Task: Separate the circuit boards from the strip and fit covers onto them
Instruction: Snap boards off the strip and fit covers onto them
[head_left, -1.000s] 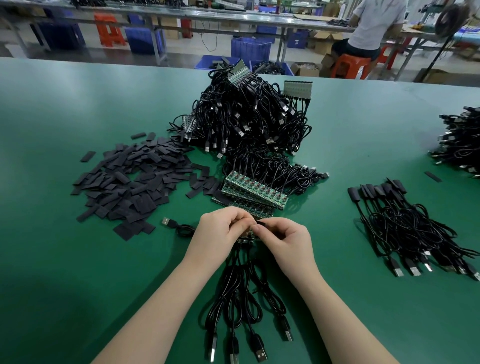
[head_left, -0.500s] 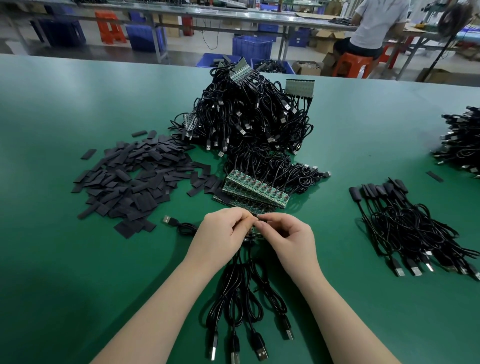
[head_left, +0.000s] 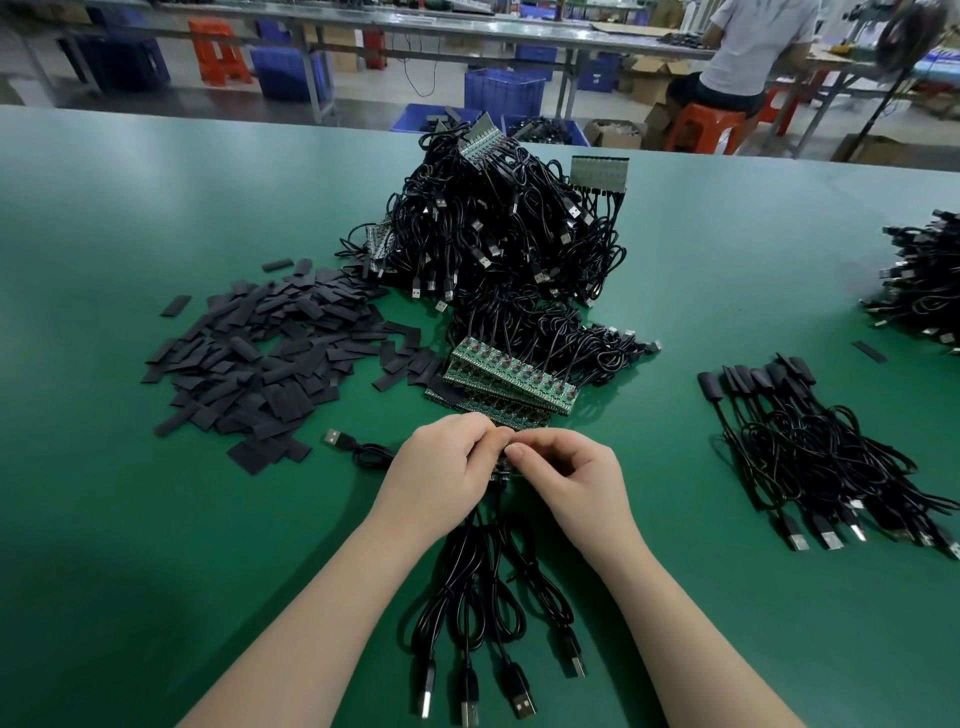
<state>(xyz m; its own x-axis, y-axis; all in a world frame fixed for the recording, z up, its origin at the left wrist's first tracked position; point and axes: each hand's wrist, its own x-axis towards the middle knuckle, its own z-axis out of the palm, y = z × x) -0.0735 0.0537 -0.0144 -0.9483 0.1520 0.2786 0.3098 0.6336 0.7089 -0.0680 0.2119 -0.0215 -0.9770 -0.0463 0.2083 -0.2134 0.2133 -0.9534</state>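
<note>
My left hand (head_left: 444, 470) and my right hand (head_left: 574, 475) meet at the table's middle, fingers curled and pinching a short strip of circuit boards (head_left: 503, 472), almost wholly hidden between them. Several black USB cables (head_left: 480, 597) hang from that strip toward me. Just beyond my hands lie stacked green strips of circuit boards (head_left: 506, 382) with cables attached. A spread of flat black covers (head_left: 260, 364) lies to the left.
A tall heap of black cables with board strips (head_left: 498, 234) rises behind. Covered, finished cables (head_left: 821, 447) lie at the right, another cable heap (head_left: 924, 286) at the far right edge. One loose USB cable (head_left: 358, 449) sits left of my left hand. A person sits at a bench beyond.
Both hands stay together on the small strip. The fingers have shifted slightly; the cables below have barely moved.
</note>
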